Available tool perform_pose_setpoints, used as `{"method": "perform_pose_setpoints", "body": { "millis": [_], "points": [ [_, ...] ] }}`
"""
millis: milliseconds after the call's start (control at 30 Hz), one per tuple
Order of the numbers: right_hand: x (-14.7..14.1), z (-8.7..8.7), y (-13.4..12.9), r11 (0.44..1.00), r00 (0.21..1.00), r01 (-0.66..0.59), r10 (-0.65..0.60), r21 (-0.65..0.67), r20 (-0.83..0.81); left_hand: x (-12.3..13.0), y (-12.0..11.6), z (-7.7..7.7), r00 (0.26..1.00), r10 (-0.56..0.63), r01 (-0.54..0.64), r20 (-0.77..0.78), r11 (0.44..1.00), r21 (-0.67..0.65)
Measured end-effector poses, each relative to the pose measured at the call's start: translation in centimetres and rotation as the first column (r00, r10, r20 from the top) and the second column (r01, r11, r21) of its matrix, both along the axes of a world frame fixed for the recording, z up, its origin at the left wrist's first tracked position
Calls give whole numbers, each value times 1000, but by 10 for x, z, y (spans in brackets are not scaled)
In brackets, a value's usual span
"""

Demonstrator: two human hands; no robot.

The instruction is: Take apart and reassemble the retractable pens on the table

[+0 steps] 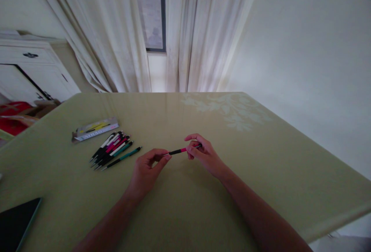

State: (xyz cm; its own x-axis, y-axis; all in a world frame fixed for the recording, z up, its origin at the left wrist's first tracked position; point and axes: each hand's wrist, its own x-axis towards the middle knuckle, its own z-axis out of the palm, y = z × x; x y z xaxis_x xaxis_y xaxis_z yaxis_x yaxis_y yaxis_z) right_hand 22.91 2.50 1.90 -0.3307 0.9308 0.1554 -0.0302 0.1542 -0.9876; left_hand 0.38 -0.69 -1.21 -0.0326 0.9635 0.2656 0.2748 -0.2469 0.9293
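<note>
A pink and black pen is held nearly level above the middle of the table. My left hand pinches its left end between thumb and fingertips. Around its right part, my right hand has its thumb and fingers closed, and the black end sticks out beyond them. To the left of my left hand lies a pile of pens in white, pink, teal and black, with one teal pen along the near side. Just behind the pile is a flat printed box with its left end open.
The green table bears a dark flat device at the near left. Beyond its left edge are a white cabinet and red items. Curtains hang behind, and a pale wall stands to the right.
</note>
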Motion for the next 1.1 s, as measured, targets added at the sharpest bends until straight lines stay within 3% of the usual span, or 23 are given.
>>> {"method": "perform_pose_setpoints", "body": {
  "millis": [200, 400, 633, 733, 833, 900, 967, 1033, 1100],
  "points": [
    [0, 2, -2, 1000, 999, 12, -12, -4, -50, 1, 0, 3, 1000, 27, -28, 9, 998, 48],
    [-1, 1, -3, 995, 996, -93, 93, -34, -10, 0, -1, 6, 999, 33, -32, -12, 996, 81],
    [10, -3, 9, 995, 986, 90, -94, -35, -140, -2, 2, 8, 993, -1, 7, -120, 999, 49],
    [27, -4, 23, 959, 940, 280, -281, -36, -194, -11, 7, 10, 976, 107, -104, -189, 994, 29],
    [48, -5, 38, 888, 869, 460, -455, -23, -197, -27, 13, 9, 844, 240, -228, -480, 970, 85],
    [64, -6, 47, 831, 803, 556, -542, -16, -247, -39, 15, 6, 644, 301, -313, -703, 943, 117],
    [78, -7, 54, 782, 747, 624, -601, -13, -285, -49, 16, 2, 509, 280, -367, -814, 926, 89],
    [91, -9, 59, 737, 702, 675, -657, -33, -275, -56, 20, -3, 491, 236, -353, -838, 934, 57],
    [101, -11, 62, 691, 663, 719, -714, -75, -225, -58, 24, -9, 545, 211, -272, -811, 960, 67]
  ]
}}
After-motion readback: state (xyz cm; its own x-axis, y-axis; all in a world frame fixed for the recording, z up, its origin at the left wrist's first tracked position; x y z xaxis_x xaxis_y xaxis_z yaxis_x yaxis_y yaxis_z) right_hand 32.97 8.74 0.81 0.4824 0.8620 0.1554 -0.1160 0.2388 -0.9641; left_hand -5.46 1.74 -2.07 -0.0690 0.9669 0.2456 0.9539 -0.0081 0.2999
